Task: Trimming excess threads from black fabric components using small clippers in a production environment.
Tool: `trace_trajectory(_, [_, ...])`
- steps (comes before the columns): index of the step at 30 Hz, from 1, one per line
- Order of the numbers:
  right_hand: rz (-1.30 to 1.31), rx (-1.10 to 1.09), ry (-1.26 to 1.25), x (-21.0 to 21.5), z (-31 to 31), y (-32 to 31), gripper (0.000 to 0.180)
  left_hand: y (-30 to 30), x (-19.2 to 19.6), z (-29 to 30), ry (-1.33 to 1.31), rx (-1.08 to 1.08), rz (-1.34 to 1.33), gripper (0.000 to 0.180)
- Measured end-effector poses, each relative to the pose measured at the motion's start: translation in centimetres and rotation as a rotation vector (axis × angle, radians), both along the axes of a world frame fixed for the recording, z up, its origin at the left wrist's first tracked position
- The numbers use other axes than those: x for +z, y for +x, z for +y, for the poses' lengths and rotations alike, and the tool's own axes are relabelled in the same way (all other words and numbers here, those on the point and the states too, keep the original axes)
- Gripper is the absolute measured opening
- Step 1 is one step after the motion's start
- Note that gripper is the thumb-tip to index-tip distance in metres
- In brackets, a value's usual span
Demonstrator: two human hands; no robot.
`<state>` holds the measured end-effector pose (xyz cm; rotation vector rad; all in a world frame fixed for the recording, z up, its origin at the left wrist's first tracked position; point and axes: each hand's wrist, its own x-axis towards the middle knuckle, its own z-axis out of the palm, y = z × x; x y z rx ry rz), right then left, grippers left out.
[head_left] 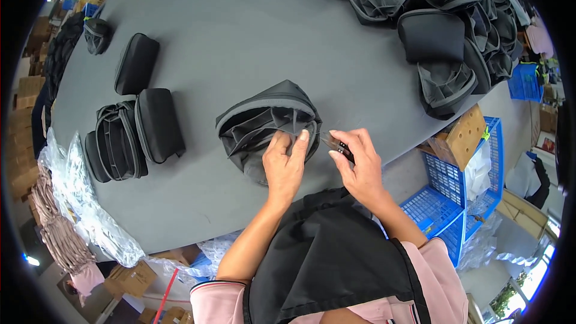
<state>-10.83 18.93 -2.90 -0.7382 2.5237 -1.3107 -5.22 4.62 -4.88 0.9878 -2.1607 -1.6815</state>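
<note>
Black fabric pouch (255, 129): our left hand (284, 165) pinches its rim near 3 o'clock; at 4 o'clock our right hand (362, 167) has thread snips (342, 149) gripped.

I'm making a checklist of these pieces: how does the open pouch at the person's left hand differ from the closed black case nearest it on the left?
The pouch gapes open, its inner dividers showing; the case looks closed, showing a smooth outer face. The left hand grips the pouch at its edge, while no hand touches the case. Both are mainly black.
</note>
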Motion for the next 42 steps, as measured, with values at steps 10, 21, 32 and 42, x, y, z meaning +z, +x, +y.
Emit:
trace_trajectory(10, [0.281, 0.138, 0.206, 2.1, -0.5, -1.1, 0.027, 0.5, -0.5, 1.0, -0.123, -0.006, -0.002, 0.026])
trace_trajectory(21, [0.328, 0.191, 0.265, 2.5, -0.5, -0.9, 0.023, 0.8, -0.8, 1.2, -0.194, -0.054, -0.001, 0.021])
trace_trajectory(32, [-0.074, 0.047, -0.068, 1.7, 0.3, -0.3, 0.020, -1.0, 0.6, -3.3, 0.229, -0.260, -0.228, 0.035])
trace_trajectory(42, [0.272, 0.251, 0.187, 2.0, -0.8, -0.2, 0.025, -1.7, 0.0, -3.3, 0.355, -0.340, -0.296, 0.042])
